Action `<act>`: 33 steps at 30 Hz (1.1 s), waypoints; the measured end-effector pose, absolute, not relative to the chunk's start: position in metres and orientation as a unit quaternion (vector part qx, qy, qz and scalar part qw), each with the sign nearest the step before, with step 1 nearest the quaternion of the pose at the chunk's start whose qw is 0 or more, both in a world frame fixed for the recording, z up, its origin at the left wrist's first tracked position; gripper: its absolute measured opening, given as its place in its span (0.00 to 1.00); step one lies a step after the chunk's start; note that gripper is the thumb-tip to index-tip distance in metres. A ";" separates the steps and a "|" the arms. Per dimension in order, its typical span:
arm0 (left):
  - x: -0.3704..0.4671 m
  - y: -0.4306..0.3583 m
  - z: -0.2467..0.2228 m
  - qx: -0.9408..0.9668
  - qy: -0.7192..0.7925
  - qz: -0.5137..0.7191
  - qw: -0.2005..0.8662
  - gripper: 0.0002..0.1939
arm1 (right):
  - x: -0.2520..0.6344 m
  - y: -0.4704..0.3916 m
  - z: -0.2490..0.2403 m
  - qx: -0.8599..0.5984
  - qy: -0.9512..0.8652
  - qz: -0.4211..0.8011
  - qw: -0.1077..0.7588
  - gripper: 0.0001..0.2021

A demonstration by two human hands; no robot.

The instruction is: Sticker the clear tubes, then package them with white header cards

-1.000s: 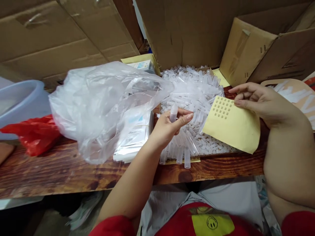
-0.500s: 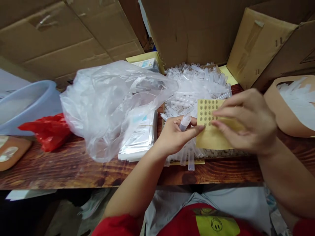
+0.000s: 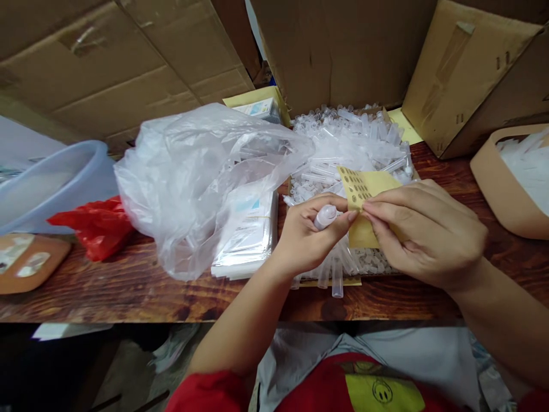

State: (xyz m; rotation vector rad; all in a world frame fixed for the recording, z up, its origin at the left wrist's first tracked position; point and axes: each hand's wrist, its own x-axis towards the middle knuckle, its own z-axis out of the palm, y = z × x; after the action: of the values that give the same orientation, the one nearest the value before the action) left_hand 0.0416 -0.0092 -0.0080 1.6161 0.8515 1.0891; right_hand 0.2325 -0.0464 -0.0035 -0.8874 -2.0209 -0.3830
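Observation:
My left hand (image 3: 315,232) is closed around a small translucent plastic tube (image 3: 326,216), its rounded end pointing up toward me. Between that hand's thumb and forefinger is also the left edge of a yellow sticker sheet (image 3: 363,233) with rows of small round dark-printed stickers. My right hand (image 3: 429,229) pinches at the sheet's sticker rows with thumb and forefinger, close to my left thumb tip. Whether a single sticker is lifted between those fingers is too small to tell. Beneath both hands lies a heap of clear plastic tubes (image 3: 360,137) in a shallow cardboard tray.
Left of the heap, a clear plastic bag (image 3: 184,171) partly covers a stack of plastic-wrapped packets (image 3: 246,234). Further left are a red bag (image 3: 96,226) and a blue basin (image 3: 64,183). A beige bin (image 3: 497,183) stands right; cardboard boxes (image 3: 467,74) line the back.
My right thumb and forefinger have moved left and closed on the sticker sheet near my left thumb. The sheet has tilted and bent. The tube stays in my left hand.

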 end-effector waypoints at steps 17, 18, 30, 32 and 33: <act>0.044 -0.012 -0.013 0.661 0.380 0.429 0.485 0.09 | 0.234 -0.044 -0.002 -0.359 -0.823 -0.121 0.423 0.08; 0.044 -0.012 -0.013 0.661 0.381 0.428 0.485 0.09 | 0.234 -0.043 -0.002 -0.354 -0.822 -0.112 0.432 0.08; 0.044 -0.010 -0.011 0.663 0.385 0.420 0.486 0.07 | 0.234 -0.042 -0.007 -0.416 -0.784 -0.025 0.460 0.10; 0.043 -0.010 -0.011 0.649 0.389 0.419 0.502 0.07 | 0.233 -0.043 -0.006 -0.434 -0.767 -0.005 0.472 0.10; 0.043 -0.010 -0.010 0.639 0.394 0.417 0.513 0.08 | 0.233 -0.043 -0.006 -0.439 -0.759 0.002 0.481 0.10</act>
State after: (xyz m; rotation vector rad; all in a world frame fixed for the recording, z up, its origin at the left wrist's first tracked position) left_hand 0.0434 -0.0102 -0.0100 1.5360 0.9486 1.0024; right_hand 0.2327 -0.0431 -0.0055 -1.0704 -1.8512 0.0059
